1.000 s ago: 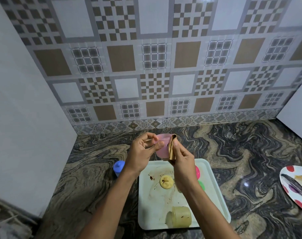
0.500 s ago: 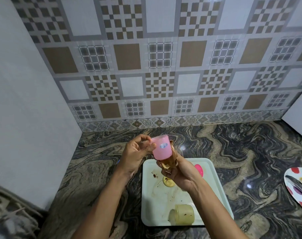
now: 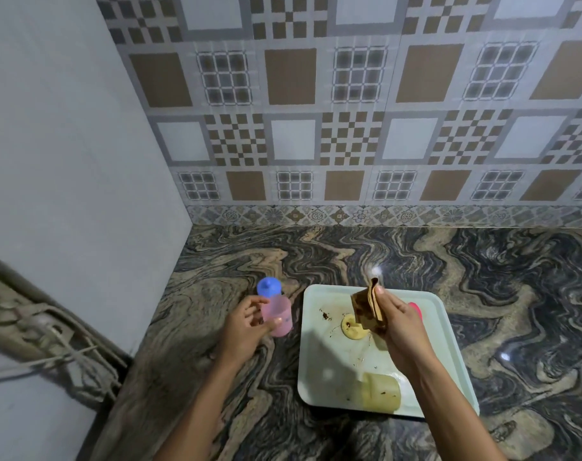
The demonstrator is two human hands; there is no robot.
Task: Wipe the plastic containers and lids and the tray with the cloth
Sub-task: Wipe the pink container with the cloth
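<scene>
Cloth [image 3: 366,307] pinched by right hand [image 3: 401,327] over tray [image 3: 319,364]; left hand [image 3: 243,329] grips pink container [image 3: 282,311] off its edge

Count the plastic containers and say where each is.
3: pink container in the left hand, blue container on the counter behind it, yellow container lying on the tray. Others may be hidden.

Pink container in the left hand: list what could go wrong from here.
1. The left hand holds the pink container right beside the blue container; setting it down could knock that one over.
2. The cloth in the right hand shows dark smears and might spread dirt onto the stained tray.
3. The yellow container lies on its side near the tray's front edge; wiping could nudge it off.
</scene>
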